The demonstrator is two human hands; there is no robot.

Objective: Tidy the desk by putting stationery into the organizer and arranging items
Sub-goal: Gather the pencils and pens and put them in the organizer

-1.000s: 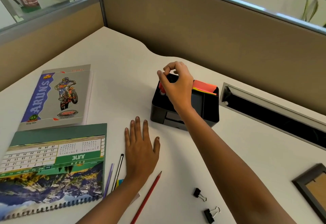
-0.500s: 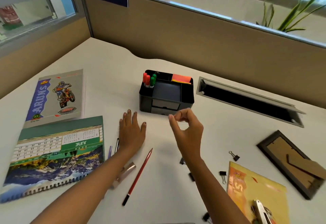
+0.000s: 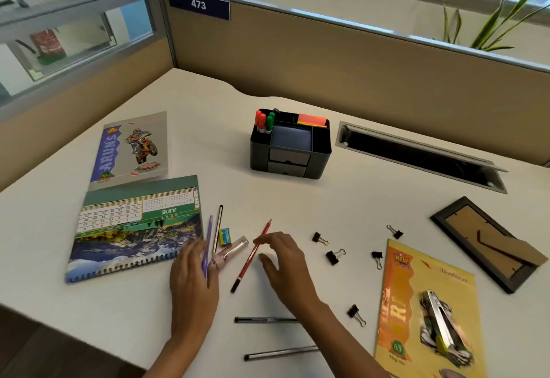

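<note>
Two hands: R hand (image 3: 286, 265) relaxed, empty, over red pencil (image 3: 263, 236); L hand (image 3: 193, 286) at purple pen (image 3: 209, 230), grip unclear.

One wide-angle view, worn on the person's head, looks forward and steeply down across the white table (image 3: 297, 208) toward the beige partition (image 3: 327, 59) at its far side. The black organizer (image 3: 290, 151) sits mid-distance near centre. The left hand (image 3: 193, 276) and right hand (image 3: 285, 261) are closest, low in the view, with forearms entering from the bottom edge.
</note>
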